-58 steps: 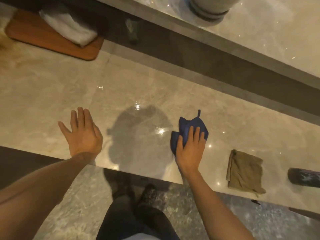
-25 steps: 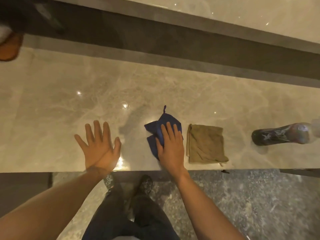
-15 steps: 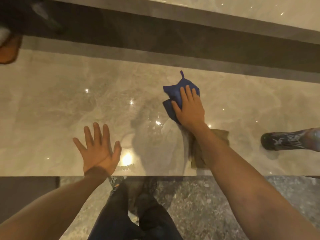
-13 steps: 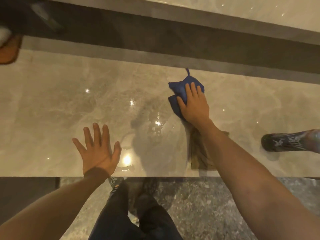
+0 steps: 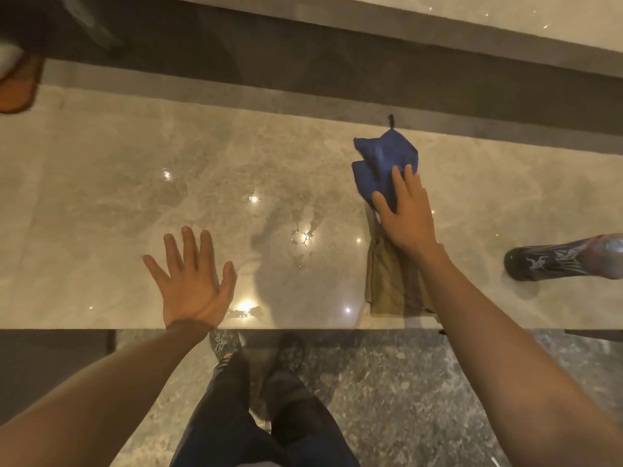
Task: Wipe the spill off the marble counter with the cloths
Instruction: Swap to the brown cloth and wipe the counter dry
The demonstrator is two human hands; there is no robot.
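A crumpled blue cloth (image 5: 384,160) lies near the back edge of the marble counter (image 5: 101,197). My right hand (image 5: 408,217) rests flat with its fingertips pressing the cloth's near part. A folded tan cloth (image 5: 387,284) sits at the front edge, partly hidden under my right forearm. Wet droplets and smears of the spill (image 5: 300,234) glisten on the marble between my hands. My left hand (image 5: 192,284) is spread flat on the counter near its front edge and holds nothing.
A dark patterned bottle (image 5: 563,261) lies on its side at the right. A wooden board (image 5: 17,85) with something white on it shows at the far left. A dark recessed strip (image 5: 303,62) runs behind the counter. My legs and shoes stand below the front edge.
My right hand pushed the blue cloth away from the front edge toward the back of the counter; now it has slid back so only the fingertips cover it. The left hand stayed put.
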